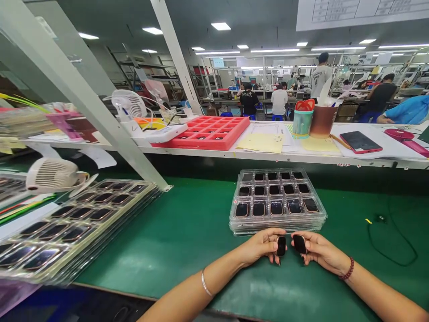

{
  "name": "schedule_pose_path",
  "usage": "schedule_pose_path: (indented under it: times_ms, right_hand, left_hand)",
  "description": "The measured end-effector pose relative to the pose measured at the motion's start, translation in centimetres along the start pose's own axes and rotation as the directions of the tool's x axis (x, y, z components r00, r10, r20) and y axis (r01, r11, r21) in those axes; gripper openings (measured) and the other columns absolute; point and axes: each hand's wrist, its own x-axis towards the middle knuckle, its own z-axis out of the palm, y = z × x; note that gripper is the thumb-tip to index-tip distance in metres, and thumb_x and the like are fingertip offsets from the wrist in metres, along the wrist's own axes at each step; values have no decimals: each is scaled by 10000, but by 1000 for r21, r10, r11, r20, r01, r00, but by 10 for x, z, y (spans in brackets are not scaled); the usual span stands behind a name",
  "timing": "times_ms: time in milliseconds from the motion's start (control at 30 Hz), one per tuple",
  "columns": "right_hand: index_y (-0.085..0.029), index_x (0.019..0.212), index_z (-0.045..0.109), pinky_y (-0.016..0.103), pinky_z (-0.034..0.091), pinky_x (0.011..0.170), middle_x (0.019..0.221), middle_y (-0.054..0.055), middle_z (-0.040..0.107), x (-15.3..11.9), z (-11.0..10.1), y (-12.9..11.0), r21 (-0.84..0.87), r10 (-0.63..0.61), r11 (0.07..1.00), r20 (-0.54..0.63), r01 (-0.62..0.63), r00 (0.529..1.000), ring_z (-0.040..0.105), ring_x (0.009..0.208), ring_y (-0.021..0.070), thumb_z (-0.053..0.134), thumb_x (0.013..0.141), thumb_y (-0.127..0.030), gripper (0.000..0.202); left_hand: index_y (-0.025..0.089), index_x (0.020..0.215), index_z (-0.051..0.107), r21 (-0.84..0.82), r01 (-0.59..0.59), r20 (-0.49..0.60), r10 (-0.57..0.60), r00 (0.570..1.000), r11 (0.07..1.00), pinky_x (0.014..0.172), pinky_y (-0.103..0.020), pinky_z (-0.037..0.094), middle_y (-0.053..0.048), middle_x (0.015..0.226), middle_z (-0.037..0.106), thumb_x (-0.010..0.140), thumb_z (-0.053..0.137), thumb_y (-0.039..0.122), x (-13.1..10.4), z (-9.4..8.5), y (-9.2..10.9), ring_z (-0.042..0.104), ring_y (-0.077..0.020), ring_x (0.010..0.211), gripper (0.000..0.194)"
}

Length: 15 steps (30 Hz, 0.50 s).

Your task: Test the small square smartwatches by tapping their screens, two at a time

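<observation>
Between the thumb and fingers of my left hand [264, 245] is a dark-screened watch case [281, 246], held upright above the green mat [187, 232]. My right hand [318, 250] grips a second watch case [299, 244], its dark screen slightly tilted. The two cases are close together but apart. Just beyond my hands sits a stack of clear plastic trays [278, 223], its top tray holding rows of similar watch cases [276, 207].
At the left are stacked trays of watch cases [100, 214] and a white fan [53, 174]. The shelf [261, 155] beyond bears a red compartment tray [231, 143], cups [302, 123] and a phone [361, 141]. A thin cable [392, 264] lies at right. People sit farther back.
</observation>
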Motion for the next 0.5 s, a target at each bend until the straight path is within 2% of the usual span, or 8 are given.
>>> schedule_pose_path:
  times_ms: [100, 267, 367, 500]
  right_hand:
    - [-195, 1125, 624, 266, 546, 622, 892, 45, 639, 4, 4, 3, -72, -32, 997, -12, 31, 999, 615, 637, 109, 722, 755, -372, 422]
    - [-205, 1234, 553, 313, 549, 703, 957, 75, 647, 2, 3, 5, -187, -87, 980, -83, 70, 993, 646, 801, 167, 620, 832, -399, 451]
    - [-205, 1260, 522, 337, 542, 721, 942, 69, 645, 0, 3, 6, -289, -124, 953, -102, 90, 987, 635, 814, 173, 570, 862, -362, 431]
    - [-194, 1245, 504, 326, 526, 678, 944, 68, 642, -1, 6, 7, -388, -178, 911, -66, 139, 982, 627, 733, 156, 546, 863, -299, 398]
  left_hand:
    - [150, 1169, 529, 20, -13, -76, 14, 997, 1000, 537, -211, 464, -95, 935, 654, 687, 722, 421, 0, 5, 0, 668, -149, 649, 586]
    - [161, 1238, 506, 88, 11, -183, 5, 983, 996, 631, -260, 487, -139, 1136, 609, 771, 637, 341, -1, 13, 2, 657, -205, 875, 517]
    - [162, 1236, 500, 151, 17, -190, 13, 982, 988, 623, -260, 474, -138, 1148, 614, 737, 642, 243, 1, 16, 1, 651, -202, 865, 525]
    - [155, 1181, 519, 204, 7, -195, 34, 980, 979, 604, -245, 459, -120, 1067, 647, 710, 629, 184, 2, 19, -2, 655, -182, 805, 485]
